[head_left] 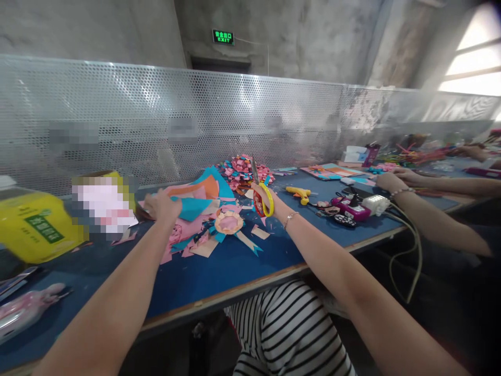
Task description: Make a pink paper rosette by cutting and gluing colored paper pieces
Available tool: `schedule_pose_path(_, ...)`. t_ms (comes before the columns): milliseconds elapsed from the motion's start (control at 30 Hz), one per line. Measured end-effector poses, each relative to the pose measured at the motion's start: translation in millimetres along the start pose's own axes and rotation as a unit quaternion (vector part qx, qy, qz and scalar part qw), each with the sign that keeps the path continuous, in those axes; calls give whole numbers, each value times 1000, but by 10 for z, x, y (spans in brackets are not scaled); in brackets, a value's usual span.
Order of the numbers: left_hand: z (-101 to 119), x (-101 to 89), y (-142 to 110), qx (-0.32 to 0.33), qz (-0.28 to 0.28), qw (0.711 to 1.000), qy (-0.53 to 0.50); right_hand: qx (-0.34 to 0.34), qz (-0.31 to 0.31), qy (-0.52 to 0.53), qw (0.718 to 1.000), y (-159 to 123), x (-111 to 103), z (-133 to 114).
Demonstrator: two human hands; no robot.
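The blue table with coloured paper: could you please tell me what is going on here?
At the blue table, the camera wearer's right hand holds scissors with red-and-yellow handles, blades pointing away. The left hand is at the coloured paper sheets; its exact grip is unclear. A paper rosette lies among paper scraps. A yellow glue gun lies to the right, with a co-worker's hands further along.

The scissors' yellow handles (270, 201) partly hide the right hand (277, 208).

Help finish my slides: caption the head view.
Right hand holding scissors, left hand on coloured sheets; rosette on blue table.
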State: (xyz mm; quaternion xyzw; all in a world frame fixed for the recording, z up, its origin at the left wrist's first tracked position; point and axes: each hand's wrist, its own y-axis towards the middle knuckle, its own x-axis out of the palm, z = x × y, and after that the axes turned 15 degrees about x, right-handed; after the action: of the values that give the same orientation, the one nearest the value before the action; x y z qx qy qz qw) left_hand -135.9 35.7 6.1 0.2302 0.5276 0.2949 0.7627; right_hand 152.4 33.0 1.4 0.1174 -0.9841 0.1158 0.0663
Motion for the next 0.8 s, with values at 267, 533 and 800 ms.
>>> schedule_pose_path(267,291,217,-212,249,-334,907,65,-44,35,65,996,46,-144,-131)
schedule_pose_path(533,322,125,-210,283,-366,883,78,-54,153,58,985,150,-343,-174)
schedule_pose_path(800,368,109,-209,333,-334,869,151,-77,227,-89,967,318,-453,-90)
